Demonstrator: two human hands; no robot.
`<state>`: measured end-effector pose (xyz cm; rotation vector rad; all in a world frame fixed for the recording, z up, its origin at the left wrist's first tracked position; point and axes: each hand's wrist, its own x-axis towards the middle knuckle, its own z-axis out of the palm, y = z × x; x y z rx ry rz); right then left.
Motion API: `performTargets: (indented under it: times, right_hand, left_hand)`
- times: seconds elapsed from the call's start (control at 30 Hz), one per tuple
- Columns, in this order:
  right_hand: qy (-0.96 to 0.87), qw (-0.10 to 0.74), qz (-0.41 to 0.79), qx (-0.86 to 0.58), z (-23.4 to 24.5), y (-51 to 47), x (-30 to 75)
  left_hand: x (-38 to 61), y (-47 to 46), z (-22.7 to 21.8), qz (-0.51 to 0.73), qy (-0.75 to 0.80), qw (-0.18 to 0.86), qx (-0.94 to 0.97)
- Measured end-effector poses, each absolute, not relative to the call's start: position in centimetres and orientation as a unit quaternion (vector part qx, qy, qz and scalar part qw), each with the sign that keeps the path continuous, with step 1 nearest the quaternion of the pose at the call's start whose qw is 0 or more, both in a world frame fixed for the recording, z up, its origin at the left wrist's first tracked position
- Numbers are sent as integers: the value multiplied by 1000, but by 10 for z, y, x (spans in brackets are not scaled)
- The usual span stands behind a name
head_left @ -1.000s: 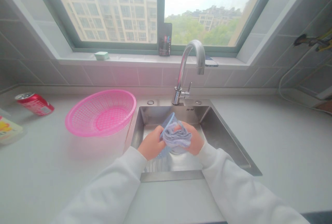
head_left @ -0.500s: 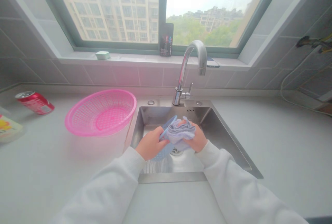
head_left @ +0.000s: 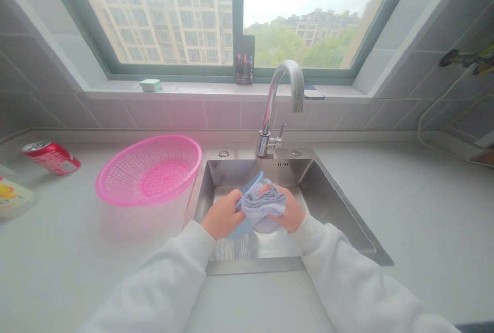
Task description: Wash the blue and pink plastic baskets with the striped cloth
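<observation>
Over the steel sink (head_left: 332, 204), my left hand (head_left: 221, 215) grips the rim of a blue plastic strainer basket (head_left: 242, 222), held tilted on edge. My right hand (head_left: 288, 211) is closed round a crumpled pale blue cloth (head_left: 261, 203) and presses it against the basket's inner side. Most of the basket is hidden behind the cloth and my hands. Both arms wear white sleeves.
A chrome tap (head_left: 278, 101) arches over the sink's back edge. A pink plastic colander (head_left: 150, 169) stands on the counter to the left, with a red can (head_left: 51, 156) lying on its side and a yellow packet (head_left: 11, 196) further left. A green sponge (head_left: 150, 84), a dark card (head_left: 244, 58) and a phone (head_left: 313, 93) sit on the window sill.
My right hand with the cloth has shifted back and forth across the basket, up and right, then down and left again. My left hand has kept its grip.
</observation>
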<state>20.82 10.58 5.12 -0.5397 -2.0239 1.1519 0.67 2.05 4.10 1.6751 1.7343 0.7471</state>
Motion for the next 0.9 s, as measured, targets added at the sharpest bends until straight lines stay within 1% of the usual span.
performTargets:
  times: [0.07, 0.17, 0.23, 0.33, 0.43, 0.47, 0.53, 0.6, 0.67, 0.73, 0.9]
  right_hand:
    - [-775, 384, 445, -234, 49, 113, 212]
    - [-738, 441, 415, -299, 44, 139, 225]
    - [-725, 456, 397, -329, 42, 152, 232]
    - [-731, 447, 405, -319, 43, 146, 229]
    - [-756, 405, 446, -255, 45, 122, 216]
    - [-768, 379, 463, -227, 46, 116, 213]
    - [-773, 358, 481, -206, 46, 112, 211]
    - [-755, 387, 473, -236, 46, 122, 217]
    - [-725, 444, 439, -293, 46, 138, 227]
    - [-711, 464, 420, -321, 46, 151, 235]
    - [-731, 433, 438, -294, 44, 137, 227]
  left_hand:
    - [7, 20, 43, 284, 658, 304, 628]
    - [8, 17, 47, 280, 660, 313, 623]
    - [8, 16, 49, 273, 656, 316, 629]
    - [8, 15, 48, 270, 663, 301, 630]
    - [7, 16, 45, 284, 663, 300, 624]
    - [6, 16, 44, 289, 660, 303, 624]
    - [6, 16, 43, 295, 657, 308, 622]
    - [6, 16, 45, 297, 656, 312, 619]
    - [7, 15, 47, 294, 653, 319, 621]
    - [7, 14, 49, 286, 644, 329, 628]
    - [5, 15, 44, 286, 653, 314, 628]
